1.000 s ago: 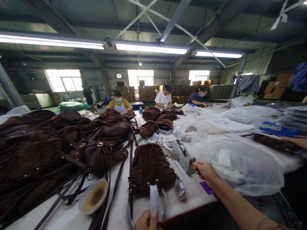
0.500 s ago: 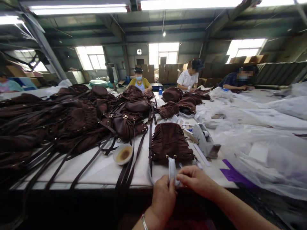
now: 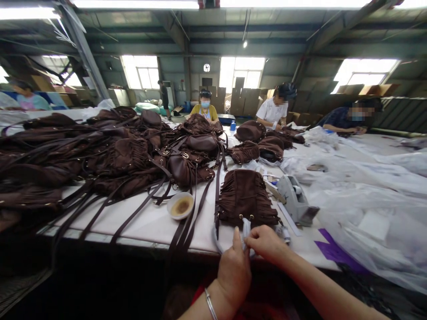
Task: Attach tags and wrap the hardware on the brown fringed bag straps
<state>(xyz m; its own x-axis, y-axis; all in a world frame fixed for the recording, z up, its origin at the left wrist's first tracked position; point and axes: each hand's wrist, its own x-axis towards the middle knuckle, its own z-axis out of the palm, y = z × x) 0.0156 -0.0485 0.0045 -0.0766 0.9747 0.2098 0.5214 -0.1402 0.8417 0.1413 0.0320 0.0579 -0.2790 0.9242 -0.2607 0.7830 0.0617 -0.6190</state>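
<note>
A brown fringed suede bag [image 3: 246, 195] lies on the white table [image 3: 147, 224] right in front of me. At its near edge, my left hand [image 3: 234, 271] and my right hand [image 3: 266, 242] are both pinched on a pale wrapped strap piece [image 3: 246, 229] that sticks up from the bag. My left wrist wears a thin bracelet. A grey tape dispenser [image 3: 295, 200] stands just right of the bag.
A big heap of brown bags and long straps [image 3: 110, 151] covers the table's left half. A small round dish [image 3: 180, 206] sits near the table's front edge. Clear plastic bags [image 3: 367, 195] spread to the right. Several people work at the far end.
My right hand left the tape dispenser and joined my left hand on the wrapped strap. The view dropped and turned a little left, then the hands stayed together.
</note>
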